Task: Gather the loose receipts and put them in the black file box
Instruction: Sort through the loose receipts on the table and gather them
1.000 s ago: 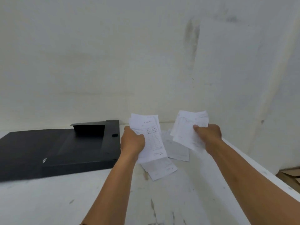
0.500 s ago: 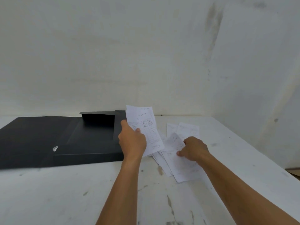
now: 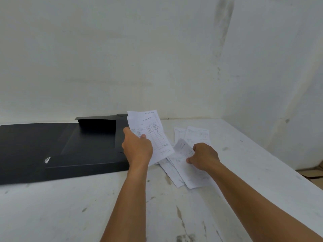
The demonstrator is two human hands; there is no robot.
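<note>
My left hand (image 3: 137,149) holds a small stack of white receipts (image 3: 152,130) upright, just right of the black file box (image 3: 83,145). The box lies flat and open on the white table, its lid spread out to the left. My right hand (image 3: 203,157) presses down on the loose receipts (image 3: 188,177) lying in a fan on the table, and its fingers pinch the curled edge of the top one (image 3: 183,148). Two more receipts (image 3: 197,134) lie flat behind that hand.
The white, scuffed table (image 3: 70,206) meets a white wall at the back and on the right. Its right edge (image 3: 286,168) runs diagonally, with brown cardboard (image 3: 312,173) on the floor beyond it.
My right hand has come down from the air with its receipts onto the pile on the table and now lifts the top sheet's edge. The left hand stays raised with its stack.
</note>
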